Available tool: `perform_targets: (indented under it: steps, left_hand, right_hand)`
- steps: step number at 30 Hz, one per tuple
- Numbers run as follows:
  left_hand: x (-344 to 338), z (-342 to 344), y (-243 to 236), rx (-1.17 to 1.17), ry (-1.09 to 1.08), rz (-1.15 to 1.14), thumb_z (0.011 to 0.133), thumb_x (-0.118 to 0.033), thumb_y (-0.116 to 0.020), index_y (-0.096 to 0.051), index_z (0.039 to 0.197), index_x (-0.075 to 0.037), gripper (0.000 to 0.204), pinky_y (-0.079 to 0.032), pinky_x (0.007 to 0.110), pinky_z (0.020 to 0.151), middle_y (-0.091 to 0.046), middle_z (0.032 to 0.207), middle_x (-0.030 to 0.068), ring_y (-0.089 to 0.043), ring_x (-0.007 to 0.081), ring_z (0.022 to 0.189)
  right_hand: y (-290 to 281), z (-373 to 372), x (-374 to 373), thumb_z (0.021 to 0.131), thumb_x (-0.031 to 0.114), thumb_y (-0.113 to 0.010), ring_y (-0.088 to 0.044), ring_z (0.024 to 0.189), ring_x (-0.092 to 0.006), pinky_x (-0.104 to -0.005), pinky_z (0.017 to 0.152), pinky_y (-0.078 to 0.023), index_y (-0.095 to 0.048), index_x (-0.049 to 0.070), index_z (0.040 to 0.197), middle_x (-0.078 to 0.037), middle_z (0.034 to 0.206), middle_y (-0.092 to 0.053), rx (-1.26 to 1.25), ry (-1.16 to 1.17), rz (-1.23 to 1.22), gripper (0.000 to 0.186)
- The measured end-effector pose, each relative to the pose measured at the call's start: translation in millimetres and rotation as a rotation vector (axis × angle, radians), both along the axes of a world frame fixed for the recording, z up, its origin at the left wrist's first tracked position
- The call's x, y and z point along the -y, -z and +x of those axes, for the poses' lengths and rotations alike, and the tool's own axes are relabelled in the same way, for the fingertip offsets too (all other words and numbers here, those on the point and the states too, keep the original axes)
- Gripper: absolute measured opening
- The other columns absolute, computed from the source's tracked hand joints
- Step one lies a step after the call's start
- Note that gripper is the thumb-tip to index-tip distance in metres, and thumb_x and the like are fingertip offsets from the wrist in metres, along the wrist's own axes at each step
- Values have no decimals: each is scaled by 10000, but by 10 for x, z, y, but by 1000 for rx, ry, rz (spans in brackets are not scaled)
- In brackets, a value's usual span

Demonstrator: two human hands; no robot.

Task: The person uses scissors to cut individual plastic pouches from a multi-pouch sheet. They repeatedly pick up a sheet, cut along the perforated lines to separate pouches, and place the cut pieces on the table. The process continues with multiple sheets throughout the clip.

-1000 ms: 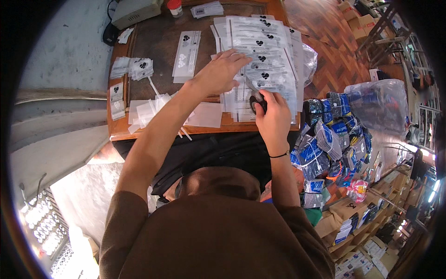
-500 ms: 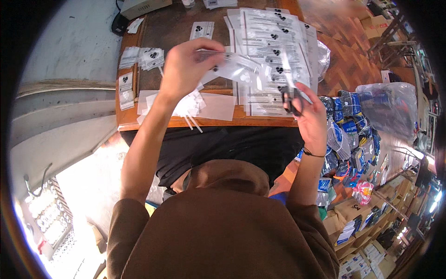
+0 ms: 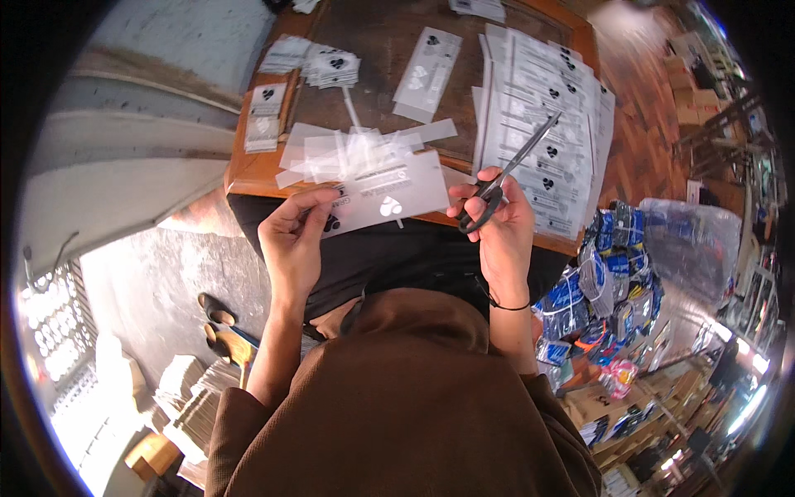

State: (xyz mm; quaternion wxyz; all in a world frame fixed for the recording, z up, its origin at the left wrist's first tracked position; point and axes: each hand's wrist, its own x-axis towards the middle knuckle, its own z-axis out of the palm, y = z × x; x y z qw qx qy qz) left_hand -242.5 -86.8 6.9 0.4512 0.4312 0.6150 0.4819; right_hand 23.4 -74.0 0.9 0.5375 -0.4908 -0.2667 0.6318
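Between the thumb and fingers of my left hand (image 3: 298, 236) is the left end of a translucent printed plastic strip (image 3: 406, 195), held over the table's front edge. My right hand (image 3: 505, 232) grips black-handled scissors (image 3: 530, 149), their blades pointing up and away to the right. The scissors are apart from the strip. Behind the strip lies a loose heap of clear plastic offcuts (image 3: 356, 153). A large stack of printed translucent sheets (image 3: 538, 132) lies to the right of the scissors. Another printed strip (image 3: 428, 73) rests farther back on the table.
Small stacks of cut printed pieces (image 3: 331, 66) sit at the table's left, with more pieces (image 3: 266, 116) along the left edge. Bundled packs in blue and grey (image 3: 596, 282) lie on the floor at right, beside a clear plastic bag (image 3: 696, 244). Sandals (image 3: 217, 311) lie on the floor at left.
Both hands have come nearer my body, and the view has turned. The plastic strip now lies flatter before me. Another printed strip now shows farther back on the table.
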Motion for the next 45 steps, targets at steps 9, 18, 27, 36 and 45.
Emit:
perform_targets:
  steps: [9,18,27,36,45]
  left_hand:
    - [81,-96,-35,605,-136,267,1038,30,-572,-583,1384,46,347,-599,400,991,-661,1326,208,-681,242,1152]
    - [173,274,75,403,134,224,981,25,-691,-722,1261,53,283,-549,269,905,-749,1139,126,-704,154,1017]
    - [-3,549,32,216,-100,99,972,4,-734,-770,1218,-17,250,-492,174,706,-752,1036,17,-625,28,833]
    - [-164,590,-70,191,-131,230,960,67,-720,-701,1289,48,331,-524,188,811,-741,1152,63,-671,62,953]
    - [-131,599,-138,153,-138,195,928,68,-746,-738,1228,13,305,-561,195,740,-738,1051,33,-707,68,912]
  right_hand:
    - [-104,-507,-250,834,-49,-839,-654,745,-52,-199,658,-509,-660,39,1195,-16,856,-706,59,-46,75,412]
    - [-143,-611,-186,856,-67,-815,-644,781,-47,-184,678,-492,-654,22,1221,11,843,-688,94,-39,66,409]
    - [-138,-516,67,954,238,-784,-605,793,-99,-260,698,-493,-600,-19,1246,-28,882,-654,192,-133,277,431]
    - [125,-534,619,828,212,-846,-615,833,-108,-246,702,-460,-608,14,1283,-19,916,-651,368,-490,259,550]
    - [129,-680,454,820,201,-860,-572,619,-92,-246,580,-445,-661,16,1242,3,749,-660,461,-412,344,502]
